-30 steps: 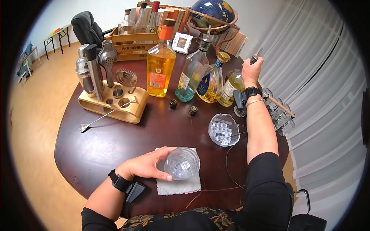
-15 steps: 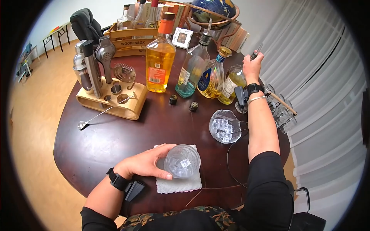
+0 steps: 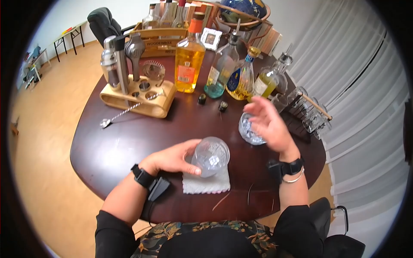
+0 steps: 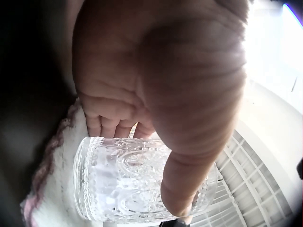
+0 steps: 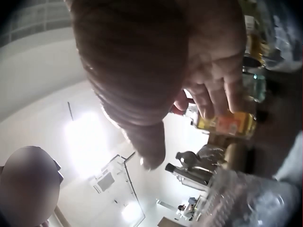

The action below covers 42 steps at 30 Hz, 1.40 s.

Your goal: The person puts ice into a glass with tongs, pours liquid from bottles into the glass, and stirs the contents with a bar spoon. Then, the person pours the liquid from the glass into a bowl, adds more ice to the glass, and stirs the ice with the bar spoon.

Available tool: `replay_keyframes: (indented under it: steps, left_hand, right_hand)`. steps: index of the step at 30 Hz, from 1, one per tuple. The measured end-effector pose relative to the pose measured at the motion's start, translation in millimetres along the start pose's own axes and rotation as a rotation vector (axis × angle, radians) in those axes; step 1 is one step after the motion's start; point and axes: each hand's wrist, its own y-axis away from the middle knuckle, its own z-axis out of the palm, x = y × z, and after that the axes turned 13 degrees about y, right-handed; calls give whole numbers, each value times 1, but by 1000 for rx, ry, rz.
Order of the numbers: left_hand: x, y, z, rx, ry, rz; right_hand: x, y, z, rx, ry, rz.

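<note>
My left hand [image 3: 174, 158] curls round a clear embossed glass [image 3: 212, 157] that holds some ice. In the left wrist view the thumb lies along one side of the glass [image 4: 123, 182], with the other fingers behind it. Under the glass is a white cloth [image 3: 206, 185] with a scalloped edge. My right hand [image 3: 272, 129] is in the air with spread, relaxed fingers and nothing in its grasp. It overlaps the glass bowl of ice cubes [image 3: 248, 134] in the head view and hides part of it. Behind it stands a pale-yellow bottle [image 3: 263, 86] with a metal pourer.
Along the back stand a tall orange-labelled bottle [image 3: 188, 64], a teal-bottomed bottle [image 3: 215, 84] and a blue-labelled bottle [image 3: 241, 81]. Two dark stoppers [image 3: 202, 99] lie before them. At left, a wooden bar-tool stand [image 3: 161, 109] carries a twisted spoon [image 3: 124, 114]. A glass rack [image 3: 316, 109] sits right.
My right hand has let go of the pourer bottle at the back right and moved nearer, over the ice bowl. My left hand stays on the glass. The head view has shifted a little.
</note>
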Motion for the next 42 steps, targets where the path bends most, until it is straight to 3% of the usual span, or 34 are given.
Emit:
replay_keyframes:
  steps: [2, 4, 6, 13, 16, 19, 22, 23, 24, 26, 27, 30, 31, 34, 38, 41, 42]
  left_hand:
    - [3, 0, 3, 5, 8, -7]
    - [-1, 0, -1, 13, -38, 15]
    - [-1, -1, -1, 25, -59, 28]
    - [-2, 4, -1, 128, -169, 26]
    - [-2, 4, 0, 105, -95, 36]
    - [-8, 0, -10, -22, -122, 30]
    - [-14, -1, -21, 4, -131, -39]
    - [-11, 2, -17, 66, -155, -59]
    - [-11, 2, -18, 51, -177, -57]
    - [-9, 3, -17, 64, -218, -54]
    - [-9, 4, -18, 67, -213, -57]
    - [-10, 2, -17, 67, -187, -70]
    - [-9, 3, -17, 72, -178, -77]
    - [-10, 3, -17, 75, -153, -80]
    - [-6, 3, -14, 88, -153, -83]
    - [-5, 4, -14, 96, -162, -81]
    - [-5, 5, -15, 98, -164, -81]
  right_hand:
    - [1, 27, 24, -290, -54, 95]
    - [21, 41, 50, -392, -128, 50]
    - [31, 51, 74, -374, -165, 31]
    - [51, 46, 136, -1, -153, -139]
    - [48, 42, 132, 10, -105, -121]
    - [59, 37, 130, 95, -294, -108]
    - [47, 33, 117, 207, -808, 54]
    - [54, 29, 114, 208, -906, -24]
    - [42, 24, 108, 191, -984, 65]
    - [35, 24, 104, 296, -942, 32]
    - [29, 25, 101, 323, -841, -39]
    - [22, 25, 96, 464, -163, -289]
    - [18, 29, 95, 499, 17, -227]
    - [18, 31, 85, 600, 788, -467]
    - [19, 33, 76, 628, 887, -503]
    - [12, 35, 83, 628, 153, -211]
    - [12, 34, 79, 544, -170, -150]
